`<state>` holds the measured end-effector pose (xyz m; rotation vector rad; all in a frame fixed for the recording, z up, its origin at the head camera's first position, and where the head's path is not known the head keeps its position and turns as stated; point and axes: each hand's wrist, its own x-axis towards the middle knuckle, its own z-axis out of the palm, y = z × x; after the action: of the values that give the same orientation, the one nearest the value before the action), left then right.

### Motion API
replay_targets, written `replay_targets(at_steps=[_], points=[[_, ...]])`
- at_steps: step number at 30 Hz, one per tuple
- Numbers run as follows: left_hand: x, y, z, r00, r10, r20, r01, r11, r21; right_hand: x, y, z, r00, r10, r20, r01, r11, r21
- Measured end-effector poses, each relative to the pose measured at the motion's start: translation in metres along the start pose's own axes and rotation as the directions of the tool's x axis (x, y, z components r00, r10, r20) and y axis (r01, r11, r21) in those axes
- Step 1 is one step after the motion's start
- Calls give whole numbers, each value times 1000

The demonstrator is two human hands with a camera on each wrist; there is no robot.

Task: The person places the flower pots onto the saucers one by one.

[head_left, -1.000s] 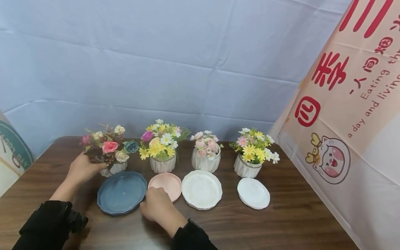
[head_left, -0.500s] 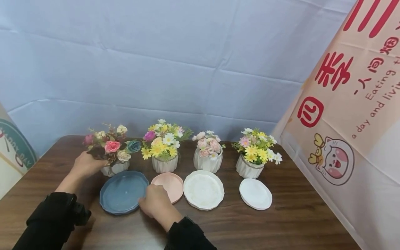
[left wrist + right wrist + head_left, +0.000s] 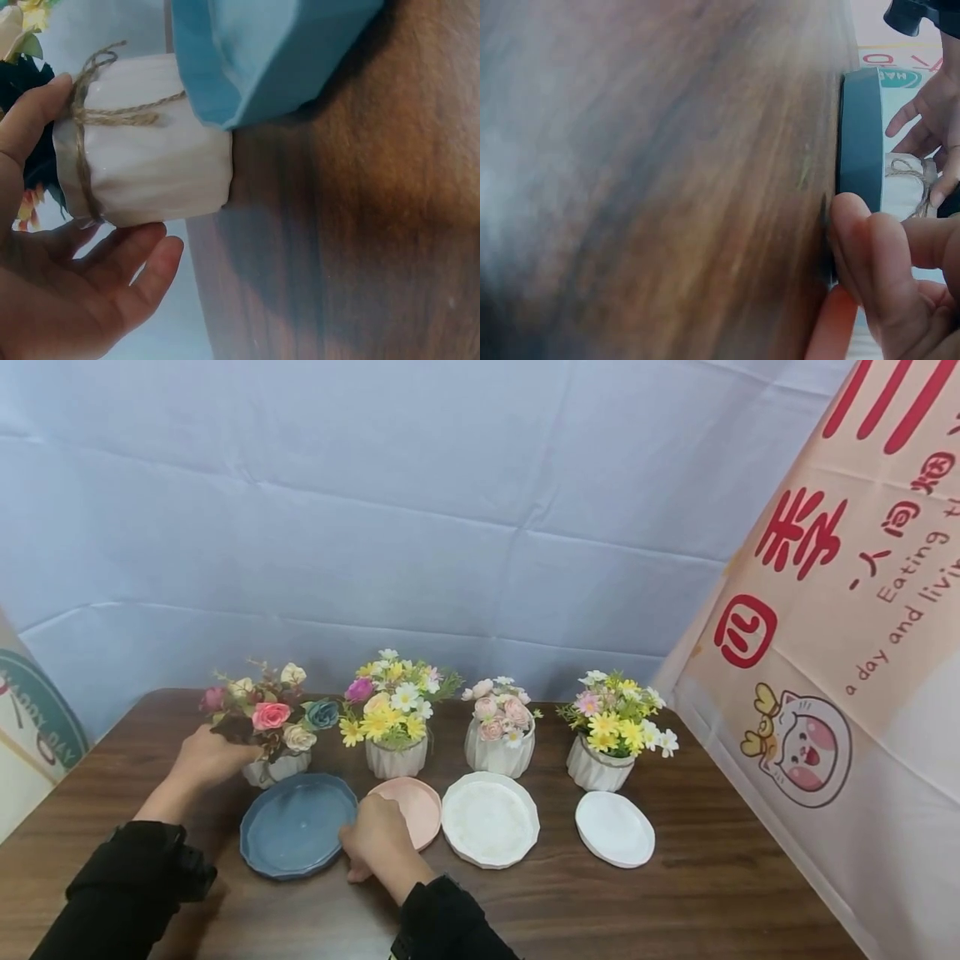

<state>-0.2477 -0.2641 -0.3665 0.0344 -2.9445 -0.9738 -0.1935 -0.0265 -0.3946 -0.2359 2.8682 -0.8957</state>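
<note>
My left hand (image 3: 204, 760) grips the rim of a white ribbed flowerpot (image 3: 150, 142) tied with twine, thumb on one side and fingers on the other. Red, cream and blue artificial roses (image 3: 272, 715) rise from it. In front stands a blue round plate (image 3: 300, 827), overlapping the pot's base in the left wrist view. At the plate's right edge, my right hand (image 3: 378, 839) has its fingers curled at the rim, as the right wrist view also shows on the plate's side wall (image 3: 860, 135). A small pink plate (image 3: 416, 810) lies partly behind that hand.
Beyond the pink plate are a larger white plate (image 3: 491, 821) and a small white plate (image 3: 615, 828). Behind them stand flowerpots with yellow-white flowers (image 3: 397, 706), pink roses (image 3: 498, 710) and yellow daisies (image 3: 617, 714). A pale cloth (image 3: 450, 527) hangs behind the wooden table (image 3: 720, 860).
The whole scene has shifted slightly right as the head view turned. Over the last half second my right hand moved a little rightward; the pot and plates stayed in place.
</note>
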Motion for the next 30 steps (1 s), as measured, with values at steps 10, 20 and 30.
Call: replay_targets(at_steps=[10,20,30], points=[[2,0,-1,998,-21,60,19,999,49,0,2,2,999,-9,-32,10,999,41],[3,3,-2,996,-32,80,31,999,23,0,3,-11,997,65,40,-69,992,108],[3,4,-7,988,-48,144,42,998,47,5,7,-16,997,59,41,-63,991,118]])
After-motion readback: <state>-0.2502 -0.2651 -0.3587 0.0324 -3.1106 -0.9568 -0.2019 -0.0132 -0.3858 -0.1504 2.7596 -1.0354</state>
